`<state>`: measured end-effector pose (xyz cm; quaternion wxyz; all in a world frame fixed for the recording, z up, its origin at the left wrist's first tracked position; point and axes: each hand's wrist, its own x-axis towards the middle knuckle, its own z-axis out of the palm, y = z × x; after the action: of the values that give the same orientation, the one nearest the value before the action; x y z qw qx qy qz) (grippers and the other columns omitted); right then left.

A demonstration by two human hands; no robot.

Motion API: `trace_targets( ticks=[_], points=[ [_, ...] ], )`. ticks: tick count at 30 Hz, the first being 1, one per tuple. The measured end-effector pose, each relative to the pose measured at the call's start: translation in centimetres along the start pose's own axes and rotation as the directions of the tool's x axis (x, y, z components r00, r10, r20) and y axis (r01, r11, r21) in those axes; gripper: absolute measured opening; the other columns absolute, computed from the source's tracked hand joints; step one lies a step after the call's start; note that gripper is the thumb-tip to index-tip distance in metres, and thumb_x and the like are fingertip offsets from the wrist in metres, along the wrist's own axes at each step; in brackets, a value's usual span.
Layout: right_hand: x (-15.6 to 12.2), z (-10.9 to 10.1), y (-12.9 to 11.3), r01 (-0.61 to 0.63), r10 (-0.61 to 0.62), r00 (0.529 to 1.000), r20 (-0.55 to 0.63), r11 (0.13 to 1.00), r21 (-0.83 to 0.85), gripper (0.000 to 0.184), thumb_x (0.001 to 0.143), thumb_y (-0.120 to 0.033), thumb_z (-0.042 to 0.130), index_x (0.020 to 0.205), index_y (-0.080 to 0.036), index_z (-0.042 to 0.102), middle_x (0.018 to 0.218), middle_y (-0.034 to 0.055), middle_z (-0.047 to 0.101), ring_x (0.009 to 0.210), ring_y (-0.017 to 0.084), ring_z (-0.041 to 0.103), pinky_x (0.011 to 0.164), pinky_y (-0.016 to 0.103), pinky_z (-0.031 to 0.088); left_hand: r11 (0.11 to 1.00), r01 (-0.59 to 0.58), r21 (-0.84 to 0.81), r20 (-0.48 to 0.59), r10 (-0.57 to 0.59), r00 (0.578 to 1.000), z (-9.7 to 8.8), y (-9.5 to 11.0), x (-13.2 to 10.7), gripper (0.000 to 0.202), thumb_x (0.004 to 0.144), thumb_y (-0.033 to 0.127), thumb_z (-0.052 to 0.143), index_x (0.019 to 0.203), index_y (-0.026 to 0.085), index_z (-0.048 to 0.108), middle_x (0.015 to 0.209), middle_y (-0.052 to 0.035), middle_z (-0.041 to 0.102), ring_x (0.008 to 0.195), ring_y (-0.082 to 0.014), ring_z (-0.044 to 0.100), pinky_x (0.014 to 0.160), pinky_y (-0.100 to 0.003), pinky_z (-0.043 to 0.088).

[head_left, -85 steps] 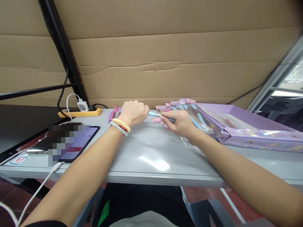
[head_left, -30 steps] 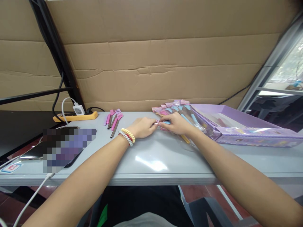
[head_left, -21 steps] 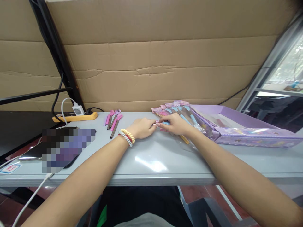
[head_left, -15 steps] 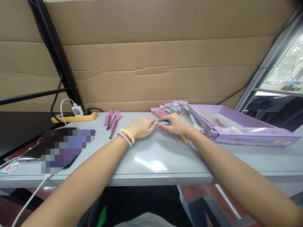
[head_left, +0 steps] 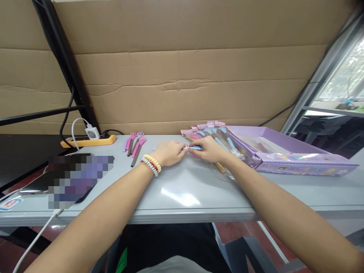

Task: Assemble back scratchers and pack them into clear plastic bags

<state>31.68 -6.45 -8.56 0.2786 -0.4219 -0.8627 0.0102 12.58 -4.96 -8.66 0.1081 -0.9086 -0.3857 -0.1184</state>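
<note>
My left hand (head_left: 170, 153), with coiled bands at the wrist, and my right hand (head_left: 211, 150) meet low over the grey table. Between them is a slim light-blue back scratcher (head_left: 196, 148) with a short metal stretch showing. My left fingers are closed on its metal end, while my right thumb and fingers pinch the blue part. Most of it is hidden by the hands. Beside my right hand lies a fan of blue back scratchers (head_left: 220, 140) in clear bags with pink header cards. Several loose pink back scratchers (head_left: 138, 146) lie left of my left hand.
An open purple box (head_left: 301, 163) stands at the right. On the left are a yellow power strip (head_left: 93, 142) with a white charger (head_left: 92, 132), and flat devices partly pixelated. A cardboard wall (head_left: 182, 68) rises behind the table's far edge.
Almost nothing differs. Both hands keep their grip on the blue back scratcher, and the whole view has shifted very slightly.
</note>
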Motion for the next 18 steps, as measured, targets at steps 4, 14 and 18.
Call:
trace_targets(
  ticks=[4,14,18],
  points=[
    [-0.01,0.03,-0.03,-0.005,0.005,1.0,0.007,1.0,0.001,0.023,0.079,-0.03,0.054,0.082,-0.014,0.07,0.067,0.0039,0.067,0.054,0.01,0.048,0.057,0.023,0.036,1.0,-0.007,-0.002,-0.007,0.007,1.0,0.01,-0.07,0.0,0.044,0.093,0.045,0.022,0.09,0.021,0.059,0.087,-0.0069,0.067,0.076,-0.0214,0.062,0.064,-0.03,0.04],
    [-0.02,0.16,0.1,-0.001,0.001,1.0,0.002,1.0,-0.014,0.024,0.078,-0.031,0.055,0.084,-0.015,0.071,0.069,0.0041,0.068,0.056,0.011,0.05,0.058,0.024,0.037,0.999,-0.02,-0.025,-0.006,0.02,1.0,-0.01,-0.1,-0.02,0.04,0.093,0.042,0.025,0.088,0.02,0.059,0.086,-0.0073,0.067,0.074,-0.0211,0.062,0.063,-0.031,0.04],
    [0.01,0.2,0.21,0.004,-0.004,1.0,0.001,1.0,-0.015,0.024,0.078,-0.03,0.054,0.085,-0.015,0.071,0.072,0.0046,0.069,0.059,0.012,0.052,0.06,0.024,0.038,1.0,-0.01,-0.027,0.008,0.01,1.0,0.02,-0.12,0.01,0.041,0.093,0.044,0.025,0.09,0.021,0.059,0.088,-0.0073,0.067,0.077,-0.0213,0.062,0.064,-0.03,0.04]
  ],
)
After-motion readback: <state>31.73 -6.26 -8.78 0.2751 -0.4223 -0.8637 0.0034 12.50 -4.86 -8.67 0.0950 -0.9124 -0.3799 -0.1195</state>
